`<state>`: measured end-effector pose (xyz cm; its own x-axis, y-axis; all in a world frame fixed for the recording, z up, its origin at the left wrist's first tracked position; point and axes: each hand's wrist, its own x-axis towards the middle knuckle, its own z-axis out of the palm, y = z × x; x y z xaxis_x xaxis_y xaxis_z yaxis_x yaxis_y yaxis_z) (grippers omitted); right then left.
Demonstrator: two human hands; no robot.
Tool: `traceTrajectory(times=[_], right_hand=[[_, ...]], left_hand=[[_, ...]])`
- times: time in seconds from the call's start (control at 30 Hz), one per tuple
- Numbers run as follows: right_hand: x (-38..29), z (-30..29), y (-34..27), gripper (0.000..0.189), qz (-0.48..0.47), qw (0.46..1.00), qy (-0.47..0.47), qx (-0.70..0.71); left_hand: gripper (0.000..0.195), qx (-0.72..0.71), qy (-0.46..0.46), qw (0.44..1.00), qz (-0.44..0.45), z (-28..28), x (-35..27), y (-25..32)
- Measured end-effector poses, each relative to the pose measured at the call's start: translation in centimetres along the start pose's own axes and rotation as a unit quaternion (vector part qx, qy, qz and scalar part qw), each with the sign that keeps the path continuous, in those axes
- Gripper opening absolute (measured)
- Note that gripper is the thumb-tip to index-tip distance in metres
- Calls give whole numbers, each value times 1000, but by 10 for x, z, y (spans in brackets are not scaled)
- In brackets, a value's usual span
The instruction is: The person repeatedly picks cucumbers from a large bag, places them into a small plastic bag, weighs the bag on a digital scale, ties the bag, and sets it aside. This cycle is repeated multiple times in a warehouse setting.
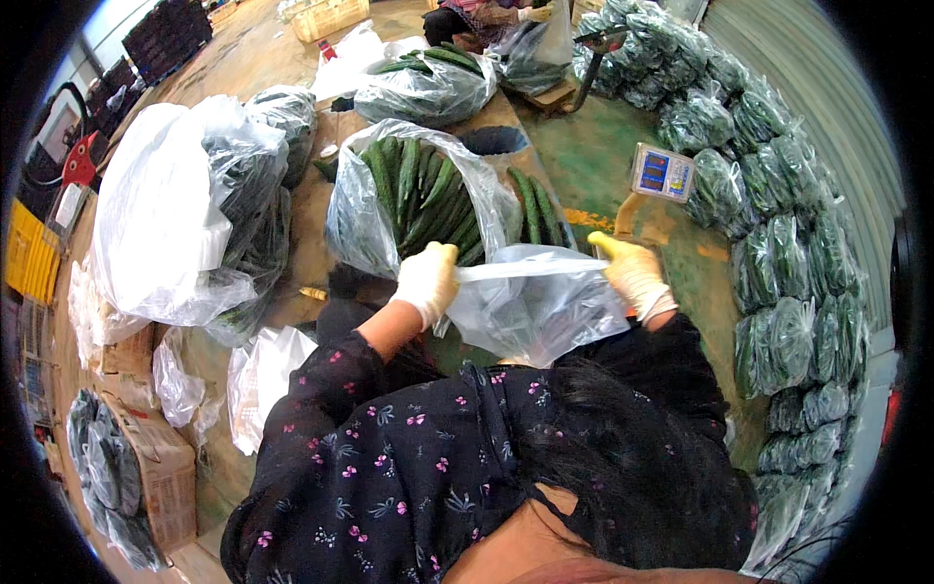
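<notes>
My left hand (429, 281), in a pale glove, is closed on one end of a clear plastic bag's edge (540, 270). The other end of that edge is in my right hand (633, 274), gloved too, with the thumb pointing up and left. Stretched between both hands, the bag hangs down in front of my body and looks empty. Just beyond my left hand, an open clear bag (357, 219) holds many dark green cucumbers (419, 190). A few loose cucumbers (538, 208) lie to its right on the brown surface.
Large filled plastic bags (168, 212) stand at left, another bag of cucumbers (423, 91) beyond. A digital scale display (662, 174) rises at right, before stacked bags of cucumbers (773, 336) along the wall. A plastic crate (157, 474) sits lower left. A gloved person (474, 18) sits at the far side.
</notes>
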<state>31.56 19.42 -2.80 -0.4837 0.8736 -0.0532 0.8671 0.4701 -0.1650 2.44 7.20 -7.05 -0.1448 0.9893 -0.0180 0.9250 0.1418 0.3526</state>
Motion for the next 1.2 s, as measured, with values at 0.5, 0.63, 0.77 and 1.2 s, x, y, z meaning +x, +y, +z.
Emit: traceTrajectory(times=[0.5,0.63,0.77,1.2], right_hand=[[12,117,-28,32,-176,926,-334,-24],[14,142,-18,38,-169,898,-406,6],[49,130,27,64,-139,878,-457,26],[149,194,-126,30,92,761,-304,566]], left_hand=[[36,-872,-281,392,-78,-22,-36,25],[48,-839,-378,387,-57,6,-9,-20],[52,-713,-379,583,-87,32,-7,-21],[47,-447,-532,717,-64,96,6,-19]])
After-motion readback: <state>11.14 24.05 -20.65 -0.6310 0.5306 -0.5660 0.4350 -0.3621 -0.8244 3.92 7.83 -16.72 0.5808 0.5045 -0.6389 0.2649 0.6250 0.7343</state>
